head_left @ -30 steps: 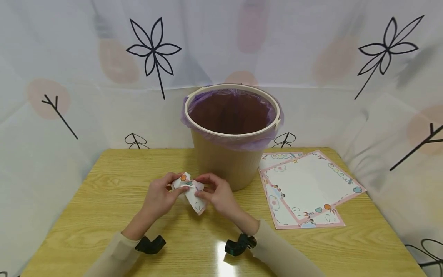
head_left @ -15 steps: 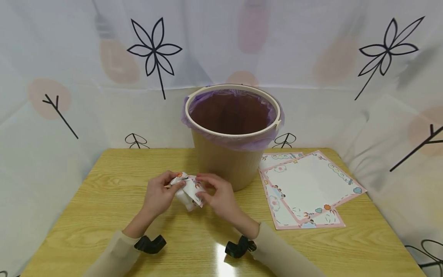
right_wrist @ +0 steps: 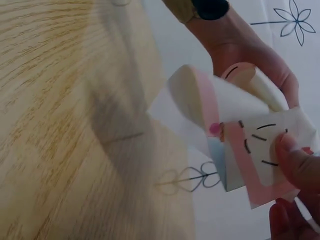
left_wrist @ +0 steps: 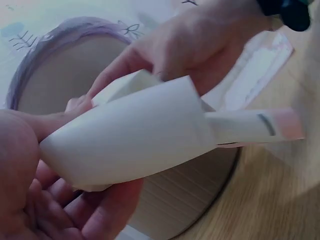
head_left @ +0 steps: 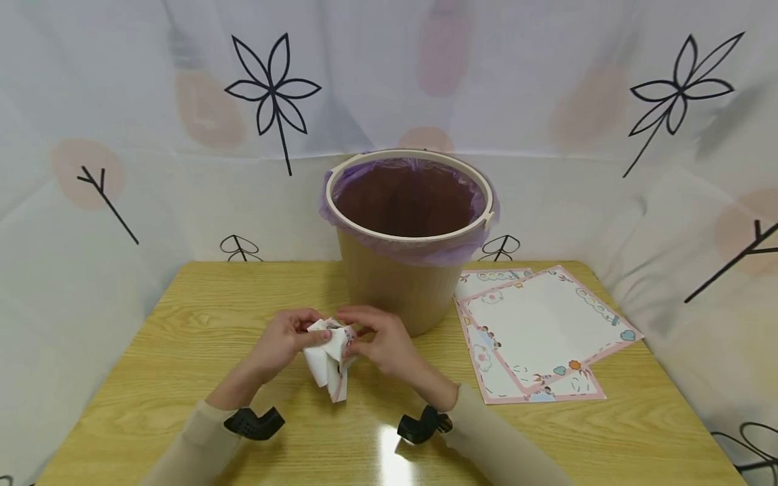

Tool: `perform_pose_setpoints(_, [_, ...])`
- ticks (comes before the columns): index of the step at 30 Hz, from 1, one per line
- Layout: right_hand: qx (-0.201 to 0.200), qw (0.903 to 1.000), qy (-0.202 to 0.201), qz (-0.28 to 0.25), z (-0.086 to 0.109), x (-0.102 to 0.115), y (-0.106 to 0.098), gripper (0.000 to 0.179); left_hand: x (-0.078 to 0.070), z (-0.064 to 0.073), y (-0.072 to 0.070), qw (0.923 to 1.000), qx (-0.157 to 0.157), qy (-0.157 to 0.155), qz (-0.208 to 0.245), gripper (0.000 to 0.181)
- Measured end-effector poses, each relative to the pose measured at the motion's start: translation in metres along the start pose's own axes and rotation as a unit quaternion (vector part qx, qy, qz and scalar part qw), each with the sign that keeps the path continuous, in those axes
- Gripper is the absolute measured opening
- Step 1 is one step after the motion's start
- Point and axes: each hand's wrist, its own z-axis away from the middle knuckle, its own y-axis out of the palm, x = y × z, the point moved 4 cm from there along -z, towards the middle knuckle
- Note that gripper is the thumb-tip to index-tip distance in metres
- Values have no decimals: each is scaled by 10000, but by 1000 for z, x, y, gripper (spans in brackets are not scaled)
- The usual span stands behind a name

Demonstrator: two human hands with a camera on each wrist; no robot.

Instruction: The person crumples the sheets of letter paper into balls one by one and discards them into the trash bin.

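A crumpled sheet of paper (head_left: 328, 361), white with a pink printed border, is held between both hands above the table in front of the bin. My left hand (head_left: 284, 343) pinches its left side, thumb on top and fingers beneath, as the left wrist view shows. On the other side my right hand (head_left: 384, 341) grips the paper between thumb and fingers. Seen from the right wrist, the folded paper (right_wrist: 265, 150) shows pink edges and black dashes under the right thumb. Loose folds hang down toward the person.
A beige bin (head_left: 401, 290) with a purple liner (head_left: 419, 253) stands behind the hands on the wooden table (head_left: 200, 351). Two flat sheets with pink printed borders overlap at the right, the upper sheet (head_left: 547, 324) turned askew. A patterned cloth (head_left: 377, 88) hangs behind.
The paper has been turned and squeezed in the hands; its folds now hang lower and show more plain white. The left hand has shifted slightly downward. Bin and flat sheets stay put.
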Motion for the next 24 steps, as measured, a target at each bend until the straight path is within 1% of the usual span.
perform_pose_setpoints(1, [60, 9999, -74, 75, 0, 0, 0, 54, 0, -1, 0, 9998, 165, -53, 75, 20])
perform_pose_setpoints(4, [172, 9993, -279, 192, 1, 1, 1, 57, 1, -3, 0, 9979, 489, -283, 307, 20])
perform_pose_setpoints(6, [213, 9988, -395, 213, 2, 1, 2, 60, 1, -4, 0, 9970, 606, -331, 355, 20])
perform_pose_setpoints(8, [228, 9981, -531, 212, 2, 2, 3, 61, 1, -5, 0, 9973, 621, -270, 291, 20])
perform_pose_setpoints(10, [217, 9974, -640, 250, 2, 2, 3, 62, 1, -6, -1, 9982, 528, -219, 197, 23])
perform_pose_setpoints(12, [177, 9969, -696, 319, 2, 2, 3, 61, 2, -7, -2, 9989, 340, -245, 191, 30])
perform_pose_setpoints(14, [168, 9973, -634, 314, 2, 3, 3, 60, 3, -9, -2, 9986, 161, -366, 336, 41])
perform_pose_setpoints(16, [196, 9984, -483, 240, 2, 2, 3, 59, 4, -10, -2, 9970, 0, -498, 599, 54])
perform_pose_setpoints(19, [271, 9993, -240, 78, 3, 1, 4, 56, 5, -10, 0, 9945, -172, -571, 863, 65])
perform_pose_setpoints(21, [306, 9993, -177, 74, 3, 1, 4, 56, 5, -11, 0, 9940, -284, -569, 889, 70])
perform_pose_setpoints(24, [347, 9985, -301, 299, 3, 3, 4, 57, 5, -11, 2, 9939, -473, -543, 831, 75])
